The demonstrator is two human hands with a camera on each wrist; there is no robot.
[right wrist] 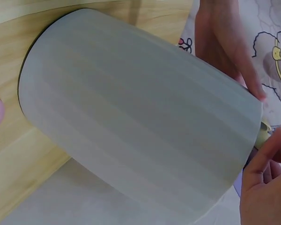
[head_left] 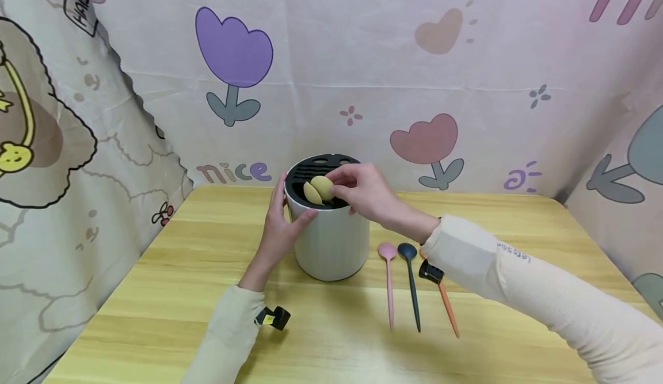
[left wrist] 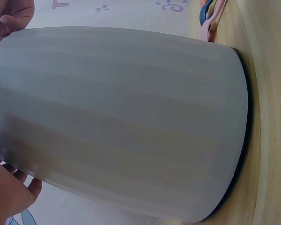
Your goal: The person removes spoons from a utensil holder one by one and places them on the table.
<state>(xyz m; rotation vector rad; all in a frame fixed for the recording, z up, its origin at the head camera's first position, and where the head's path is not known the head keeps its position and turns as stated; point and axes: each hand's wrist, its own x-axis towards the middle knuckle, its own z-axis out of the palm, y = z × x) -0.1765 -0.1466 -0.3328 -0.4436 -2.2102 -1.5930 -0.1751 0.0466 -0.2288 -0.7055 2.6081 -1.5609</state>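
A pale grey, round utensil holder [head_left: 331, 246] with a black slotted top [head_left: 300, 175] stands upright on the table. My left hand [head_left: 279, 228] grips its upper left side, the thumb at the front rim and the fingers round the far side. Two yellow-green spoon heads [head_left: 312, 193] show above the front of the slotted top. My right hand [head_left: 365, 191] pinches the right-hand spoon [head_left: 322, 187] by its head; its handle is hidden in the holder. In the right wrist view, only a little of the yellow-green spoon [right wrist: 261, 136] shows beside the fingertips.
Right of the holder, a pink spoon [head_left: 388, 286], a dark blue spoon [head_left: 412, 286] and an orange spoon [head_left: 449, 309] lie side by side on the wooden table [head_left: 181, 292]. My right sleeve and wrist camera partly cover the orange one. A printed cloth [head_left: 331, 44] hangs behind.
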